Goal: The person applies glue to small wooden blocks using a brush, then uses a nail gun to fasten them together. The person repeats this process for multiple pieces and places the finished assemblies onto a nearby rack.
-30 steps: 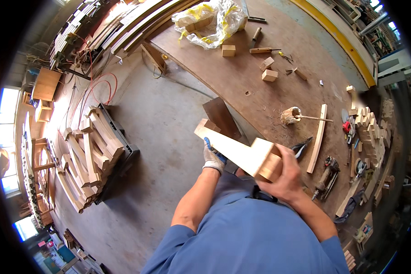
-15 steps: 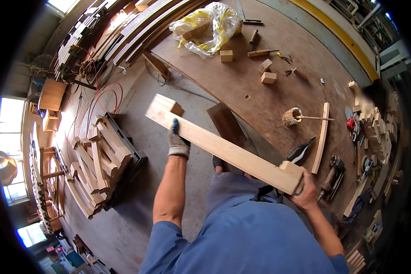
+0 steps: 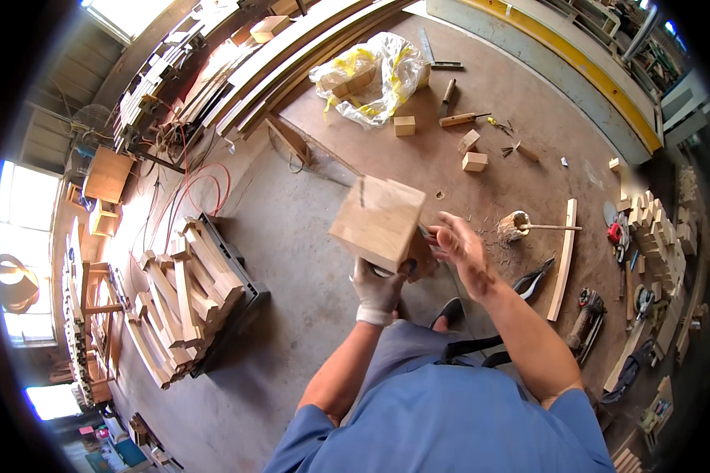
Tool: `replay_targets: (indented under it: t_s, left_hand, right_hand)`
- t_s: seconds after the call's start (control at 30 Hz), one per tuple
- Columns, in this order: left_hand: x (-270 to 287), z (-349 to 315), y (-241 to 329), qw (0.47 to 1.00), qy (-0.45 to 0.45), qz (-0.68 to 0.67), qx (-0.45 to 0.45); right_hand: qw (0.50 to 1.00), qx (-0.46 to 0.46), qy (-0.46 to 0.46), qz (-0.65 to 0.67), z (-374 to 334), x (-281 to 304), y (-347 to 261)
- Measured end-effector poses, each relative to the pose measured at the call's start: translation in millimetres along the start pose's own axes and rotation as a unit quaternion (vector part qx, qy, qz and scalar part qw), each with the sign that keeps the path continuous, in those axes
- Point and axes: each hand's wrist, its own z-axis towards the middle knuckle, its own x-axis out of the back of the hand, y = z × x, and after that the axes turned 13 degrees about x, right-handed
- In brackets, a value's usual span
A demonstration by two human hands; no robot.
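While the gloved left hand (image 3: 377, 290) has its fingers closed around the underside of a pale block-ended timber (image 3: 375, 222), held up end-on in front of the person's body near the table (image 3: 552, 185) edge, the bare right hand (image 3: 467, 256) is just to its right with loosely spread fingers, though whether their tips touch the wood is hard to tell. On the table, a round-headed wooden mallet (image 3: 513, 227) lies near dark-handled pliers (image 3: 533, 277) and a slender wooden strip (image 3: 562, 260). Similar timbers (image 3: 183, 303) are piled at left, well apart from the hands.
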Motion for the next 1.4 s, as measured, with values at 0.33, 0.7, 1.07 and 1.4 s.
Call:
replay_targets:
  t_s: [0.33,0.7,1.07,1.4]
  left_hand:
    - [5,-30,-29,0.996,-0.063,0.060,-0.011]
    - [75,34,-49,0.820,-0.377,-0.302,0.307]
    - [11,17,-47,0.860,-0.268,-0.345,0.265]
    - [-10,48,-76,0.834,-0.202,-0.438,0.267]
  right_hand:
    - [0.985,-0.135,0.043,0.097,8,-39,19]
    - [0.989,-0.129,-0.062,-0.039,-11,-19,59]
    - [0.982,-0.151,-0.104,-0.053,56,7,68]
    - [0.987,-0.046,0.077,-0.132,-9,83,76]
